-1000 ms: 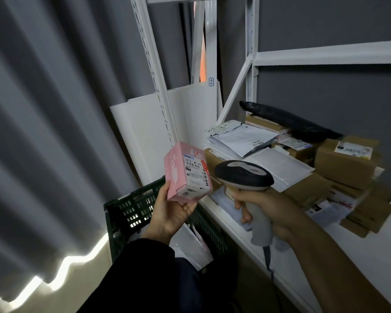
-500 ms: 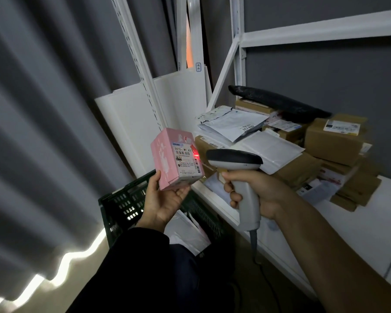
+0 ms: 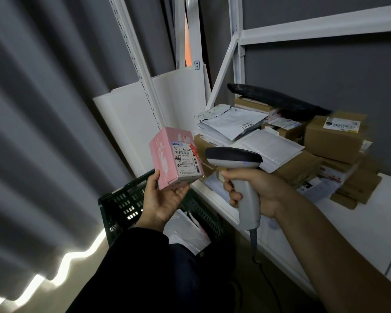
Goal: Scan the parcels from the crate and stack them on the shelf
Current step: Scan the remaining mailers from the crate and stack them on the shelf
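One pink parcel [image 3: 175, 158] up front, where's it sit?

Mid-frame, held up in the air by the left hand [image 3: 163, 199]. Label w/ barcodes faces the camera. It's just left of the scanner [image 3: 234, 157] head, not touching it.

Left hand's grip?

Cupped under the box: thumb up the left side, fingers curled round the btm edge.

Right hand?

Right hand [image 3: 255, 188] is wrapped tight round the scanner's grey handle, fingers curled across the front. Dark head points left twd the label. Cable hangs from the handle's btm.

Crate?

Dark green crate [image 3: 122, 199] sits low, below & behind the left hand, next to the shelf's near-left corner. White bags [image 3: 185, 233] inside.

Shelf?

White shelf [image 3: 359, 233] runs off to the right. At the far side is a pile of parcels: brown boxes [image 3: 332, 138], white mailers [image 3: 230, 123] on top at left, a long black bag [image 3: 278, 98] lying across the far boxes.

Anything else?

Grey curtain [image 3: 43, 109] fills the left. A white board [image 3: 131, 123] leans behind the shelf post, btw curtain & pile.
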